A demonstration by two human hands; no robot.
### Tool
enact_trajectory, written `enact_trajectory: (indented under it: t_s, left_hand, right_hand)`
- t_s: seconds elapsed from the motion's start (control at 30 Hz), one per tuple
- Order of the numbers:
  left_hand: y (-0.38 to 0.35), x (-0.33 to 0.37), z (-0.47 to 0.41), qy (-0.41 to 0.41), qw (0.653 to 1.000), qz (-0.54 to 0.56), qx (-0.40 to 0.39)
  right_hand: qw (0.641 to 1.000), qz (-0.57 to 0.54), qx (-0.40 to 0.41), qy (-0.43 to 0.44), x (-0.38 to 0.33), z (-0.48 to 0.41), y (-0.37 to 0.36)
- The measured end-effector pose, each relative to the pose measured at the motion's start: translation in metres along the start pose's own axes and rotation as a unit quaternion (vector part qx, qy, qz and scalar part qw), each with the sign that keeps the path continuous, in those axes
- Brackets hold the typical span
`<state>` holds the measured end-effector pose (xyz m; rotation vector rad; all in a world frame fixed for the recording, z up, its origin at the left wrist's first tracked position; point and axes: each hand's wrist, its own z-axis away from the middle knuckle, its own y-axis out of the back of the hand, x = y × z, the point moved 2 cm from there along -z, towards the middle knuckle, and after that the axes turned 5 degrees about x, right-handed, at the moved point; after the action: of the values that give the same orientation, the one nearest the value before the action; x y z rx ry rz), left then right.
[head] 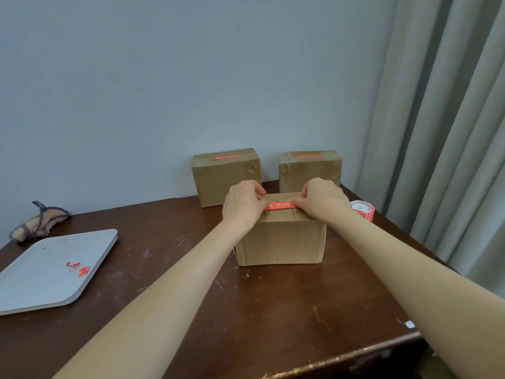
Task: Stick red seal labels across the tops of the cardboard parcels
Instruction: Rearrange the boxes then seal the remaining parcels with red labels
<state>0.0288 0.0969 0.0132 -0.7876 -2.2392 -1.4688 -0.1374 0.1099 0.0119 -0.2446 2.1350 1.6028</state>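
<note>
I see my left hand (243,203) and right hand (322,199) each pinching an end of a red seal label (281,205) atop the near brown cardboard parcel (281,242); a grey tray (32,283) holds red scraps (79,269).

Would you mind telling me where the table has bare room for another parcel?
Free: the table near its front edge, and between tray and front parcel. Crowded: the back right, with two sealed parcels and the label roll.
</note>
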Motion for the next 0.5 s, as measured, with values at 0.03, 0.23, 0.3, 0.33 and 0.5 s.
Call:
enact_trajectory:
  t_s: [0.03,0.23,0.3,0.33,0.5]
  left_hand:
    - [-0.0001,0.0002,0.0002,-0.003,1.0,-0.002,-0.001]
    - [-0.0022,0.0007,0.0003,-0.015,1.0,-0.017,-0.004]
    - [-0.004,0.0005,0.0005,-0.017,1.0,-0.025,-0.005]
    - [-0.0046,0.0003,0.0001,-0.019,0.999,-0.03,-0.006]
    - [0.0007,-0.0007,-0.002,-0.033,0.997,-0.059,-0.021]
  right_hand:
    - [1.0,0.003,0.0,0.001,-0.0004,0.0001,0.0]
    - [1.0,0.003,-0.009,-0.001,-0.0009,0.0,0.0004]
    - [1.0,-0.002,-0.013,-0.002,-0.001,0.0003,0.0013]
    - [1.0,-0.005,-0.015,-0.004,-0.0012,0.0,0.0016]
    - [0.999,-0.015,-0.029,-0.009,-0.0027,-0.0014,0.0015]
